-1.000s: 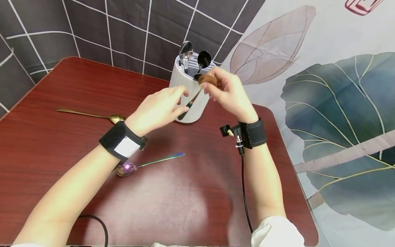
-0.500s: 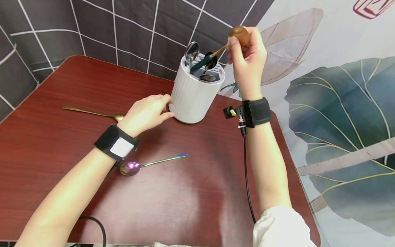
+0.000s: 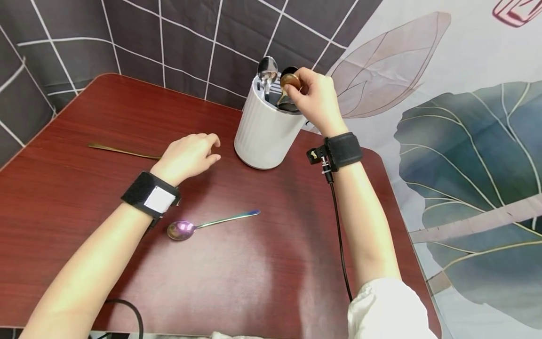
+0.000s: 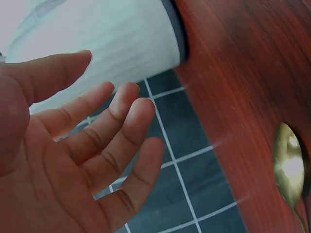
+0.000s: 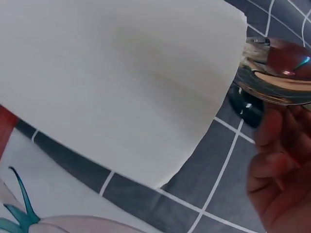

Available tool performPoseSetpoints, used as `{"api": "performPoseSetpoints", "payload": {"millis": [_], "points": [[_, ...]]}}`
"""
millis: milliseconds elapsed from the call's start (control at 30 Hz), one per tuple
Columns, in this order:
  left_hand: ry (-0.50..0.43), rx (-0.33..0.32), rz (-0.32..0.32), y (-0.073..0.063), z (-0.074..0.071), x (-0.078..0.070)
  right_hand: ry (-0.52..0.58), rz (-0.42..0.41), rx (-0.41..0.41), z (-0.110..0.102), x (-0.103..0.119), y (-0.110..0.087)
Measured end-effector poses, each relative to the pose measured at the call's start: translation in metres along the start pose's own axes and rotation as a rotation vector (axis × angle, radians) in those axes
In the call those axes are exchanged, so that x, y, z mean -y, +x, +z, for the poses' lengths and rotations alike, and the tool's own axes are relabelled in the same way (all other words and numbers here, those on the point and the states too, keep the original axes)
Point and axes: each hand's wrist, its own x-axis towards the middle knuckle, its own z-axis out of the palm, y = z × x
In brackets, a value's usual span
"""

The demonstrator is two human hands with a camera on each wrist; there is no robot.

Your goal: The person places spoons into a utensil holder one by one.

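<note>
My right hand pinches a gold spoon by its bowl, over the mouth of a white ribbed utensil holder. The spoon's handle points down into the holder and is mostly hidden. A silver spoon stands bowl-up in the same holder, and a black spoon shows partly behind the gold one. Another spoon's dark bowl sits low at the rim. To the left of the holder, my left hand hovers with relaxed fingers and nothing in them; the left wrist view shows its bare palm.
A second gold spoon lies on the red-brown table, its bowl hidden behind my left hand in the head view. Nearer me lies a purple rainbow spoon. A dark tiled backdrop rises behind the table.
The right hand took the gold spoon from beside the holder's front, raised it up right, then lowered its handle into the holder. The left hand drew back left, away from the holder.
</note>
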Motion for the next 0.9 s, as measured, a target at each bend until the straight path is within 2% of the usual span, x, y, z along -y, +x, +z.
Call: {"api": "performPoseSetpoints", "payload": {"millis": [67, 167, 333, 433, 500, 600, 733, 900], "points": [[0.004, 0.008, -0.018, -0.002, -0.001, 0.005, -0.012, 0.041, 0.061, -0.001, 0.001, 0.002], [0.009, 0.024, -0.047, -0.004, -0.004, 0.011, 0.03, 0.102, 0.157, -0.002, 0.003, 0.007], [0.012, 0.05, -0.08, -0.007, -0.011, 0.017, 0.056, 0.199, 0.383, -0.008, 0.005, 0.014], [0.022, 0.058, -0.098, -0.01, -0.015, 0.022, 0.056, 0.23, 0.502, -0.012, 0.002, 0.016], [0.036, 0.073, -0.116, -0.012, -0.017, 0.027, 0.074, 0.238, 0.55, -0.015, 0.0, 0.016], [0.064, 0.11, -0.155, -0.016, -0.019, 0.035, 0.102, 0.25, 0.577, -0.018, -0.003, 0.014], [0.101, 0.162, -0.231, -0.027, -0.024, 0.051, 0.095, 0.257, 0.549, -0.022, -0.003, 0.01], [0.118, 0.161, -0.302, -0.04, -0.024, 0.072, 0.055, 0.246, 0.498, -0.025, -0.001, 0.007]]}}
